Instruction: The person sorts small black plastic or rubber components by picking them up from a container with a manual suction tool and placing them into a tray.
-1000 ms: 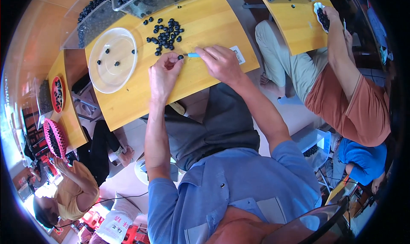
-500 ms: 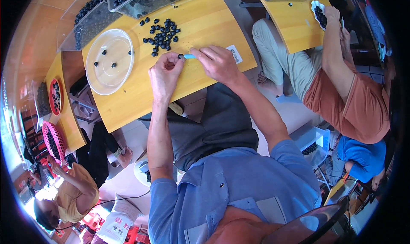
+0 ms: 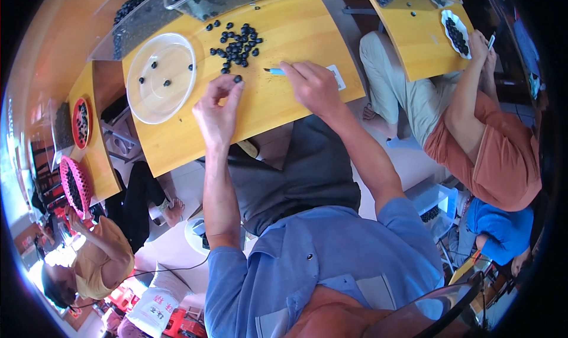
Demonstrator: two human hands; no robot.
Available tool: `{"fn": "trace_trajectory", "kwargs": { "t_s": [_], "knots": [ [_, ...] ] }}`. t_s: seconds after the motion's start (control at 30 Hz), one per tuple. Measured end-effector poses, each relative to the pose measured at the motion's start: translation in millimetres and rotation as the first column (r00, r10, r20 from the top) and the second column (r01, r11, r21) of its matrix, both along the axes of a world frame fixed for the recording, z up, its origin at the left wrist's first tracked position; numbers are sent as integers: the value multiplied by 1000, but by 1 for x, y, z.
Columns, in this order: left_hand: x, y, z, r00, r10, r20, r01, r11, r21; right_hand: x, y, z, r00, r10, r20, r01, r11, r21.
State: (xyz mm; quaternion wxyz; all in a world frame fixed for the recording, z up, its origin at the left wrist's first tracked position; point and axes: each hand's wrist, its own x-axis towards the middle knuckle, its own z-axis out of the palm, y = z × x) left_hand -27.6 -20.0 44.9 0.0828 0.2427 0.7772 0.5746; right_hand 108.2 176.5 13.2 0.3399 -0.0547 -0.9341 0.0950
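Note:
Over the table's near part, my left hand (image 3: pixel 216 114) pinches a small black ball (image 3: pixel 238 79) between thumb and fingertips. To its right, my right hand (image 3: pixel 315 88) is closed on a slim light-blue-handled tool (image 3: pixel 275 71); its dark pointed tip faces left, apart from the ball. A loose cluster of similar black balls (image 3: pixel 237 47) lies just beyond my left hand. On the left stands a round clear plastic tub (image 3: pixel 137 108) with several balls spread over its bottom. Whether these are berries or beads I cannot tell.
Clear bins (image 3: pixel 204 7) heaped with dark balls stand at the table's far edge. A white label (image 3: pixel 336 76) is on the wooden table near its right edge. At right, a co-worker (image 3: pixel 467 119) works by a white dish (image 3: pixel 455 35); another person (image 3: pixel 106 255) sits lower left beside a pink basket (image 3: pixel 76 187).
My right hand has drawn the tool to the right, away from the ball. My left hand has moved slightly left, still pinching the ball. The whole view has shifted a little.

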Motion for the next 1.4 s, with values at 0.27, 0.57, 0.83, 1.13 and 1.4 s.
{"fn": "trace_trajectory", "kwargs": {
  "t_s": [0.27, 0.57, 0.83, 1.13, 1.4],
  "knots": [
    [-100, -65, 22, 908, 196, -371, -304, 917, -258, -3, 0, -4, 999, 16, -32, -16, 1000, 0],
    [-40, -5, 6, 896, -157, -415, -91, 851, -518, -3, 0, -5, 999, 26, -23, -26, 1000, -14],
    [-37, 9, -9, 893, -97, -439, -136, 873, -469, -2, 0, -5, 1000, 19, -10, -20, 999, -43],
    [-29, 5, -11, 953, -96, -287, -40, 900, -433, -3, 2, -6, 999, 31, -32, -33, 998, -57],
    [5, 19, -15, 994, -66, -86, 54, 989, -136, 1, 1, -4, 999, 35, -9, -35, 998, -44]
  ]
}}
